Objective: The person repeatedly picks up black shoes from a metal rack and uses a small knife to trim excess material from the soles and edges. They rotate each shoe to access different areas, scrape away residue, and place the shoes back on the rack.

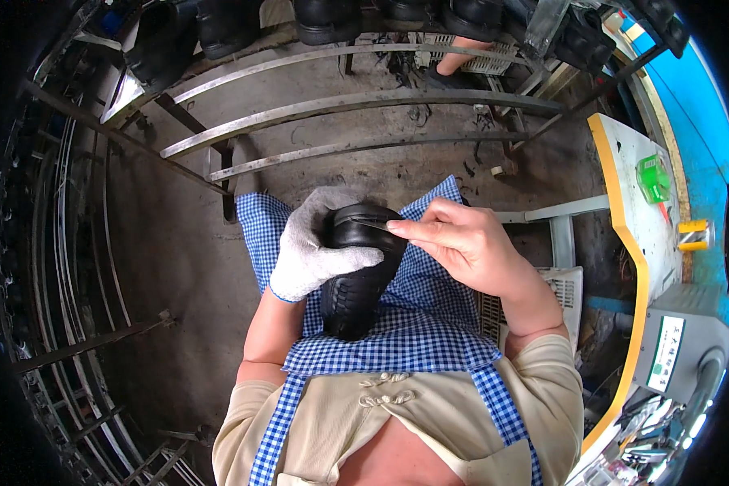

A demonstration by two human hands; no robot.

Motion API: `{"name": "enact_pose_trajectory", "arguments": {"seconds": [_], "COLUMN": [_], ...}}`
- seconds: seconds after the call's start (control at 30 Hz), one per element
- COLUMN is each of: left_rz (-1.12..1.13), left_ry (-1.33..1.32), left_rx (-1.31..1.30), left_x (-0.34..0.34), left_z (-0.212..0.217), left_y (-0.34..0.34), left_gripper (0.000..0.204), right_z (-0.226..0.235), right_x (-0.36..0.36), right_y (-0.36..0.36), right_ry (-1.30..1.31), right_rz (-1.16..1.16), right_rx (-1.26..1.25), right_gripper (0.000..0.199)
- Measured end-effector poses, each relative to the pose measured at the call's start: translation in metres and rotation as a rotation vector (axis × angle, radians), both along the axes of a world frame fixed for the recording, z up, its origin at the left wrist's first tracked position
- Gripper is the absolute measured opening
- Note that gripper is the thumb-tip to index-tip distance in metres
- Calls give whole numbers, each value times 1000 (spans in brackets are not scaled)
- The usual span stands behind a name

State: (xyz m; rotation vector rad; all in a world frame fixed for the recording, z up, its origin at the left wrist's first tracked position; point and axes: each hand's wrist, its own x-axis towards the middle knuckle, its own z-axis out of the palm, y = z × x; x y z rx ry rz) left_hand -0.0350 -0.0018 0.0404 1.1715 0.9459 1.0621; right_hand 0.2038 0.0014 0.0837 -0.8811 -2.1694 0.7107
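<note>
The gloved left hand (316, 247) hides the black shoe's (356, 279) upper side (near the toe).

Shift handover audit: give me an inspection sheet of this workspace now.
Surface: blue checked apron over the lap serves as the work surface.
Job's things: black shoe, sole up.
Clutter: green object on the yellow-edged table.
Grippers: gloved left hand grips the shoe; bare right hand pinches a thin tool at it.
Cables: nothing seen.
Surroundings: curved metal rails, black shoes above, concrete floor.
</note>
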Motion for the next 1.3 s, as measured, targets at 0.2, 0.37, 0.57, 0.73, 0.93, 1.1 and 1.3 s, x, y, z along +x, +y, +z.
{"name": "enact_pose_trajectory", "arguments": {"seconds": [0.2, 0.37, 0.57, 0.73, 0.93, 1.1, 1.3], "left_rz": [1, 11, -27, -33, -29, -23, -37], "left_ry": [-6, 12, -15, -53, -17, -60, -24], "left_rx": [-21, 18, 4, -15, 15, -18, 10], "left_x": [0, -4, 1, 0, -1, 0, -1], "left_z": [1, 3, 0, 0, 1, 0, -1], "left_y": [2, 2, 2, 3, 3, 3, 5], "left_gripper": [72, 73, 72, 73, 73, 72, 69], "right_z": [-3, 12, 28, 33, 32, 35, 30], "right_x": [-2, 21, 22, 27, 23, 27, 20], "right_y": [-1, 5, 5, 10, 9, 6, 7], "right_ry": [-48, -113, -204, -241, -218, -262, -260], "right_rz": [-98, -42, -4, 41, 29, 19, -3], "right_rx": [92, 70, 144, 177, 160, 166, 202], "right_gripper": [40, 37, 29, 33, 39, 37, 36]}}
